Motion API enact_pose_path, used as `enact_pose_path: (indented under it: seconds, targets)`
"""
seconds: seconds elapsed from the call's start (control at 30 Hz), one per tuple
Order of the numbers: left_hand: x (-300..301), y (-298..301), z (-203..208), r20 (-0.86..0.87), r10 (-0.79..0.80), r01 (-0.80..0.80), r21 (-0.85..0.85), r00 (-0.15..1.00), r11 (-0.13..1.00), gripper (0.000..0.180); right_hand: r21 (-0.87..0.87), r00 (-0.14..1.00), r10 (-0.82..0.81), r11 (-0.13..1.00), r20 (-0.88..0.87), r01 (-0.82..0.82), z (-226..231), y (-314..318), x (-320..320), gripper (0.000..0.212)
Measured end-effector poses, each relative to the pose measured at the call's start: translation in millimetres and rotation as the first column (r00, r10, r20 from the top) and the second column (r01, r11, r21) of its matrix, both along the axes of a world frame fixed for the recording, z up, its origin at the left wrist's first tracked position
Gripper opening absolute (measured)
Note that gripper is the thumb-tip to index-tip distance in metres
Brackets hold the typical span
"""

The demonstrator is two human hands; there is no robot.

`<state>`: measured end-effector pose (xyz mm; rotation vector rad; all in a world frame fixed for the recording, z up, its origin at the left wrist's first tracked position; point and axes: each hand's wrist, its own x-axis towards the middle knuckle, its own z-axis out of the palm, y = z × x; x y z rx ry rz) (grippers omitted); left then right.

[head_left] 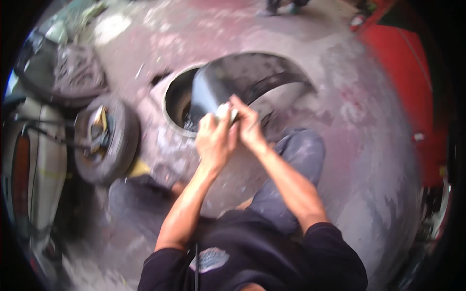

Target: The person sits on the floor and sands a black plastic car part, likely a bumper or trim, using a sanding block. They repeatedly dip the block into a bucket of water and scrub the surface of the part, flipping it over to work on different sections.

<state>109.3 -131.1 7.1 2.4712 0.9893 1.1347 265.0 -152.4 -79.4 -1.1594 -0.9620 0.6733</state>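
Observation:
In front of me my left hand (213, 140) is closed, with its fingers bent round a small whitish thing (224, 111); blur hides what kind it is. My right hand (248, 125) meets it from the right, its fingers also closed at the whitish thing. Just beyond both hands lies a large curved dark panel (262, 68), like a car body part, with a smooth grey-blue face (208, 89) at its left end. That end overlaps a round open container with a pale rim (180, 130), dark inside.
A tire (128, 140) with several tools and scraps in its middle lies to my left, beside a light bumper-like part (51, 160) with a red lamp. Farther back left is a dark ribbed piece (77, 70). A red car panel (410, 63) stands right. Someone's feet (276, 7) show at the top.

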Motion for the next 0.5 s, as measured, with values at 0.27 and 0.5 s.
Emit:
enact_pose_path:
  seconds: [0.27,0.5]
  targets:
    - [8,118,-3,-0.012,0.304,-0.303,0.057,0.953,0.951,0.048,-0.219,0.996,-0.06,0.973,0.059,0.071,57,-10,-15,0.042]
    - [0,61,-14,0.034,0.137,-0.139,0.049,0.99,0.989,0.056,-0.129,0.995,-0.089,0.987,0.052,0.095,37,-3,-11,0.04]
